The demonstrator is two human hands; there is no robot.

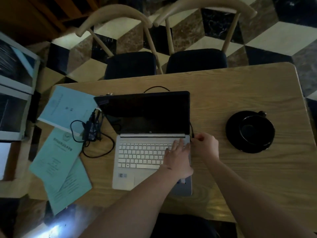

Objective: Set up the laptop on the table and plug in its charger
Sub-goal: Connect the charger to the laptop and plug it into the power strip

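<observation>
1. The laptop sits open at frame centre on the table.
2. Your left hand lies flat on its keys, fingers straight.
3. Your right hand pinches the charger plug at the laptop's right edge.
4. The charger brick lies left of the laptop.

Left hand lies flat, fingers straight; right hand curled, pinching.
</observation>
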